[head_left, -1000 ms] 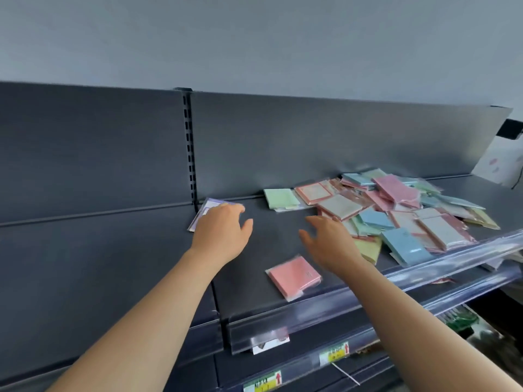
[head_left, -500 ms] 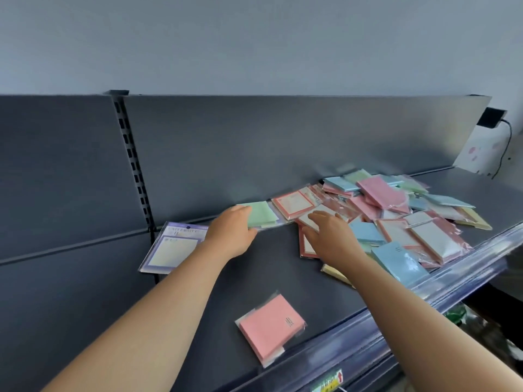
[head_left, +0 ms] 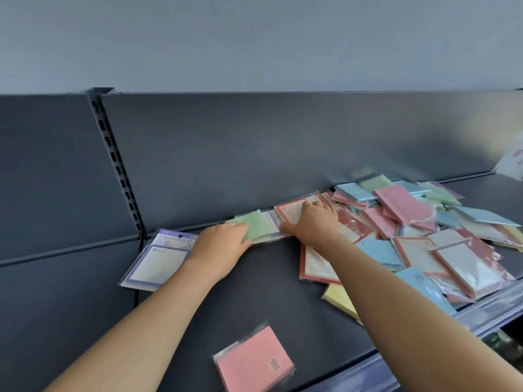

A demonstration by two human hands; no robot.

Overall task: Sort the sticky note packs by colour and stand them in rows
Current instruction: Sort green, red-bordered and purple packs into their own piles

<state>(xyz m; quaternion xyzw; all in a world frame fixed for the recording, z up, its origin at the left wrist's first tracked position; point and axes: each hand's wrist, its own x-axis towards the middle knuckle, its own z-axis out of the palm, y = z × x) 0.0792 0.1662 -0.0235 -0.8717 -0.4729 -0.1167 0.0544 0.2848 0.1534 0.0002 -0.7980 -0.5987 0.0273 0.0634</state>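
A dark shelf (head_left: 268, 292) holds sticky note packs in clear wrappers. My left hand (head_left: 219, 248) grips the left edge of a green pack (head_left: 256, 227) lying against the back panel. Just to its right, my right hand (head_left: 311, 223) rests with spread fingers on a red-bordered white pack (head_left: 291, 210). A purple-bordered pack (head_left: 157, 260) lies flat to the left of my left hand. One pink pack (head_left: 253, 360) lies alone near the front edge. A loose pile (head_left: 410, 216) of pink, blue, green, yellow and red-bordered packs covers the right side.
The upright back panel (head_left: 254, 154) closes the shelf behind. A slotted rail (head_left: 119, 171) divides it from the neighbouring bay on the left. A clear lip (head_left: 486, 315) runs along the front edge at the right. A yellow pack (head_left: 338, 301) pokes out under my right forearm.
My left hand has gone from the purple-bordered pack rightward to the green pack. My right hand has reached further back onto the red-bordered pack. The view has shifted closer.
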